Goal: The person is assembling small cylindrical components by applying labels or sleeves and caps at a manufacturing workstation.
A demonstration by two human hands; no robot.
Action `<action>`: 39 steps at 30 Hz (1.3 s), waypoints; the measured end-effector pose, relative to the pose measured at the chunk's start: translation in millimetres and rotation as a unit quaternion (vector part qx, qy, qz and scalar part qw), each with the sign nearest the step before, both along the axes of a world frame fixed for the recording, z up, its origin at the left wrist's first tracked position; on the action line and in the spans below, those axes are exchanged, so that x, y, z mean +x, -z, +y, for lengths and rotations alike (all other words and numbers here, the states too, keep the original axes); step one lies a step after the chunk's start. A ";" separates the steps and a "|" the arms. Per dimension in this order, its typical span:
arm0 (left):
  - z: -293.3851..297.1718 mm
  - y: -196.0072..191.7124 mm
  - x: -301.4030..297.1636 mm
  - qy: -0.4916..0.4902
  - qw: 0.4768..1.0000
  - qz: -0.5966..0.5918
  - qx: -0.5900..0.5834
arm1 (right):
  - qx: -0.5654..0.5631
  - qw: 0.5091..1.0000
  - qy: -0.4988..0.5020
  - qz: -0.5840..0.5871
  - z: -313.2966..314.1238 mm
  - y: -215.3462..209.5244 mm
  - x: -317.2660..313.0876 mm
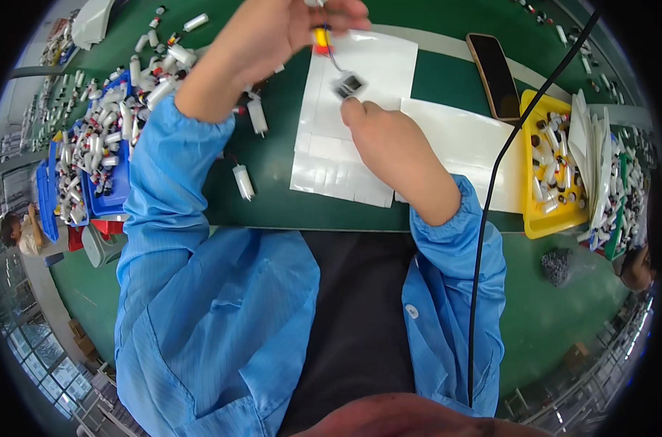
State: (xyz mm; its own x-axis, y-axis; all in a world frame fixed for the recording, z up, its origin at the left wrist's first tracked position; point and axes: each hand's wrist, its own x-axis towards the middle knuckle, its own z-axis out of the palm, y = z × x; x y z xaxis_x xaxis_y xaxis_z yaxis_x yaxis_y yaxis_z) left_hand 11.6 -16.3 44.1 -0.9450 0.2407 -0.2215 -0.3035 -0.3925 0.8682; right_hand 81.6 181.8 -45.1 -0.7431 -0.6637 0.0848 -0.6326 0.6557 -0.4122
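My left hand (291,25), partly cut off by the top edge, is closed around a small piece with a yellow and red end (322,41). A bit of white shows between its fingers. From the coloured end a thin dark wire (334,60) runs down to a small square black-and-silver part (349,85), slightly blurred. My right hand (389,135) pinches that part at its lower edge, between thumb and forefinger, over white glossy sheets (331,156). Left of the sheets, a white cylinder (243,182) and another white cylinder (257,118) lie on the green table.
Many white cylinders with coloured ends fill and surround a blue tray (96,200) at the left. Right are a phone (493,76), another white sheet (465,149) and a yellow tray (538,227) of small parts. A black cable (497,175) hangs across the view.
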 end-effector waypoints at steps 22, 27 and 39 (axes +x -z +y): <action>37.5 51.1 5.0 0.116 0.988 0.103 0.014 | -0.533 0.829 0.152 0.068 6.2 2.0 -43.2; 32.5 52.5 -1.2 0.105 0.977 0.175 -0.055 | -0.516 0.835 0.153 0.114 6.0 4.5 -43.7; 26.5 57.3 -10.8 0.157 0.969 0.193 -0.010 | -0.656 0.742 0.094 -0.103 24.4 -18.5 -39.2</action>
State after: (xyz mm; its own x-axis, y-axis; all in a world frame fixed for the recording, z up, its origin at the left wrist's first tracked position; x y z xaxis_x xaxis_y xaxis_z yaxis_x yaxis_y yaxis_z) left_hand 0.8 10.1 -13.3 -0.8396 0.5285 0.1256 -0.0567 -0.3153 0.9473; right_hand 42.4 206.2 -26.5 -0.8992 0.0067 0.4374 -0.4155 -0.3259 -0.8492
